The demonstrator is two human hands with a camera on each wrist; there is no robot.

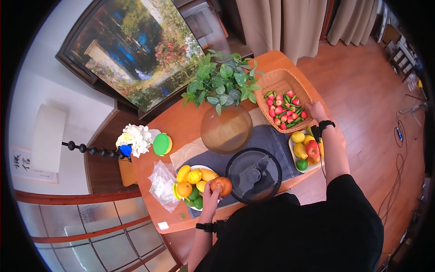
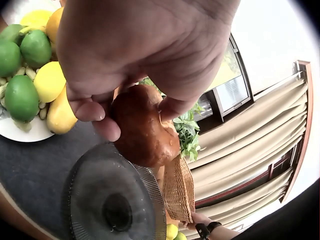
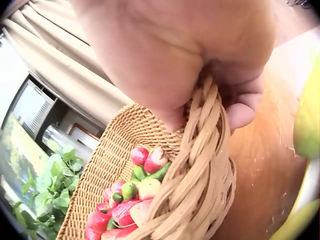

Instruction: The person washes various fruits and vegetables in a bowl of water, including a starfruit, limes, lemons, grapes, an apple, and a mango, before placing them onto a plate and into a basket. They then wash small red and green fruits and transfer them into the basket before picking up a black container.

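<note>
My left hand [image 1: 211,198] [image 2: 145,55] pinches a shiny brown-orange round item [image 1: 221,186] [image 2: 145,125] between thumb and fingers, beside a white plate [image 2: 30,134] of yellow, orange and green fruit. A dark clear glass dish [image 1: 253,176] [image 2: 115,195] lies just to its right on the blue cloth. My right hand [image 1: 317,111] [image 3: 185,55] grips the braided rim of a wicker basket [image 1: 266,80] [image 3: 192,180], thumb inside and fingers outside. Red-and-white pieces [image 1: 278,111] [image 3: 125,212] and green peppers [image 1: 299,119] [image 3: 159,172] lie in that basket.
An amber glass bowl [image 1: 226,129] stands in the table's middle, before a leafy plant [image 1: 222,81]. Below the basket is a tray of mixed fruit [image 1: 312,149]. At the left are a plastic bag [image 1: 162,186], a green-lidded jar [image 1: 161,144] and white flowers [image 1: 136,138].
</note>
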